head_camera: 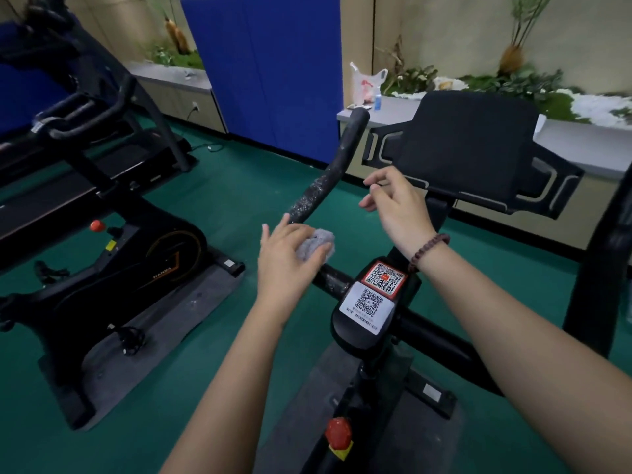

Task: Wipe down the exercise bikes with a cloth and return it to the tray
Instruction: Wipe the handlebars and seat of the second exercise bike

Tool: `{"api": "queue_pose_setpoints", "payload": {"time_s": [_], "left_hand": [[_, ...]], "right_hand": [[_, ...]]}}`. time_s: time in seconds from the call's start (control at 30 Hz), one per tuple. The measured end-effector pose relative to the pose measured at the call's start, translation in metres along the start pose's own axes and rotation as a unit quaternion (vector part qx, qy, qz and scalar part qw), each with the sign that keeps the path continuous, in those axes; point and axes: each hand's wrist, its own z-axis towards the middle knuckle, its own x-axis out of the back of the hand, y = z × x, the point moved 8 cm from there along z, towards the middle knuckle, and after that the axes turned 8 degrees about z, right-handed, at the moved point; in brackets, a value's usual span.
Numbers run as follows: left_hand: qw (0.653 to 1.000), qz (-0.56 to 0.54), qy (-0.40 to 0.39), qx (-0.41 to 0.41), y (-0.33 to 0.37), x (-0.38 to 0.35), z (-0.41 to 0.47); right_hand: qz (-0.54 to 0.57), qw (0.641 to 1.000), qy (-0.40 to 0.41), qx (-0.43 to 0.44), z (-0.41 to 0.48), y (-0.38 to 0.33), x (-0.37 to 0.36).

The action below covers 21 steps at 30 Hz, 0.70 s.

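Grey and bunched into a wad, the cloth [316,246] sits at the centre of the frame on the bend of the near bike's left handlebar [325,179], a black bar with a scuffed, speckled grip that rises toward the upper middle. The left hand [287,260] lies over the cloth and presses it to the bar, the thumb hooked round the wad and the fingers lying fairly straight beyond it. The right hand [396,206] hovers just right of the handlebar and above the bike's stem, fingers loosely bent and holding nothing; a bracelet [429,249] of dark beads circles its wrist. Below that wrist, two QR stickers, one red-framed [384,277] and one white [369,304], sit on the black housing at the middle of the bar. A black console holder [468,148] stands at the upper right of centre, and a red knob [338,432] shows on the frame near the bottom edge. A second exercise bike [130,268], black with an orange-trimmed wheel cover, stands on a grey mat at the left on the green floor [239,200]. Behind are a blue panel [270,70] and a grey ledge [393,111] carrying a plastic bag [367,85] and a small blue bottle [378,100].
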Motion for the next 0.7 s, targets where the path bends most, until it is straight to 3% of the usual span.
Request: {"api": "queue_pose_setpoints", "payload": {"time_s": [0.07,0.23,0.37,0.5,0.63,0.7], "left_hand": [[0.997,-0.016,-0.028,-0.068,0.018,-0.006,-0.013],[0.982,-0.095,-0.080,-0.139,0.028,-0.008,-0.040],[0.977,-0.123,-0.059,-0.167,0.020,0.002,-0.057],[0.971,-0.062,-0.014,-0.229,0.014,0.014,-0.070],[0.980,-0.069,0.039,-0.184,0.012,0.037,-0.047],[0.981,-0.092,0.014,-0.170,0.027,0.037,-0.032]], "right_hand": [[-0.007,1.000,0.008,0.008,0.001,-0.002,0.002],[0.000,1.000,0.015,0.010,0.000,-0.003,0.007],[-0.007,1.000,0.018,0.013,-0.001,-0.002,0.010],[0.011,1.000,0.027,0.012,0.000,-0.001,0.011],[0.011,0.999,0.029,0.006,0.002,0.002,0.011],[0.004,0.999,0.031,0.010,0.004,0.004,0.012]]}}
